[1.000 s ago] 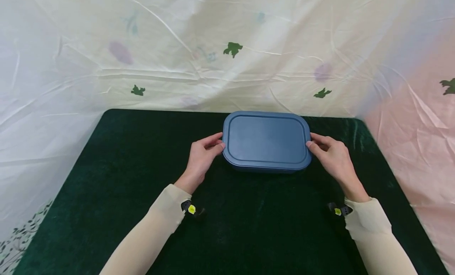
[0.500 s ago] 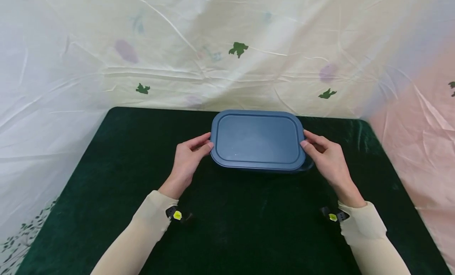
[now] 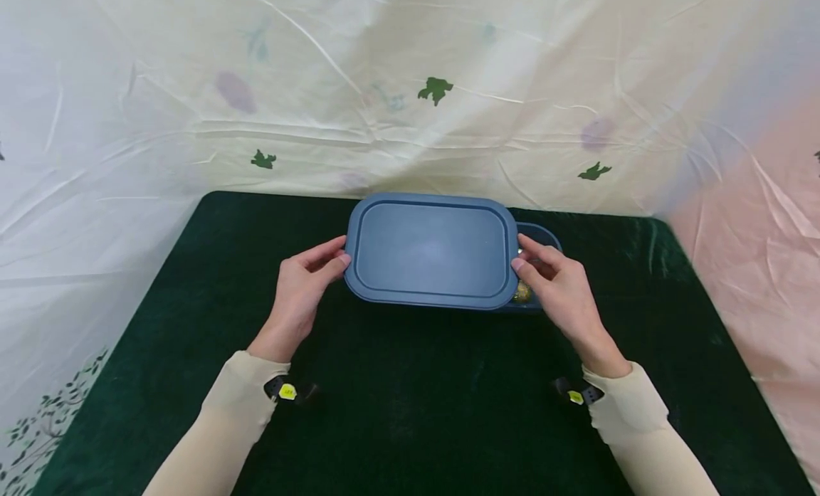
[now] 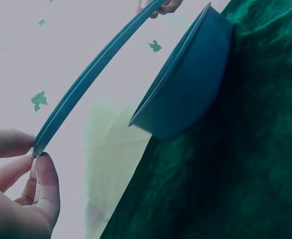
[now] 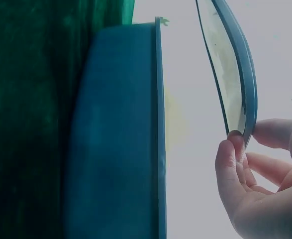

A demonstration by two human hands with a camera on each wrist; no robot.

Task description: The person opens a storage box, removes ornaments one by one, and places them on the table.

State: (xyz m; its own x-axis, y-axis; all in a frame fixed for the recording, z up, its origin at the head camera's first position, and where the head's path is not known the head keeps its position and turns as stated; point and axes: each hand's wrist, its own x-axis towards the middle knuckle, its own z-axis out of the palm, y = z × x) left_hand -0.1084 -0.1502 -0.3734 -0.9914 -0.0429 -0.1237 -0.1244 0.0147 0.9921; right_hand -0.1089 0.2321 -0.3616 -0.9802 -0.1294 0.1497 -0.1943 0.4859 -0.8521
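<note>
A blue rounded lid point(image 3: 432, 250) is held level between two hands, raised above a blue box point(image 3: 541, 234). The left hand point(image 3: 301, 293) pinches the lid's left edge between thumb and fingers. At the opposite end, the right hand point(image 3: 564, 289) pinches the right edge. Past the lid's right side part of the box shows, with a shiny gold thing point(image 3: 522, 292) inside; the lid hides the rest. In the left wrist view a gap separates the lid point(image 4: 86, 77) from the box point(image 4: 190, 79). The right wrist view shows the same gap beside the box wall point(image 5: 116, 129).
A dark green cloth point(image 3: 410, 403) covers the table under the box. Behind it hangs a pale curtain point(image 3: 359, 76) with green leaf-like shapes, and a pink sheet point(image 3: 762, 268) hangs at the right.
Both hands have lifted the lid off the box and carried it to the left. The box's right end and a gold thing inside have come into view.
</note>
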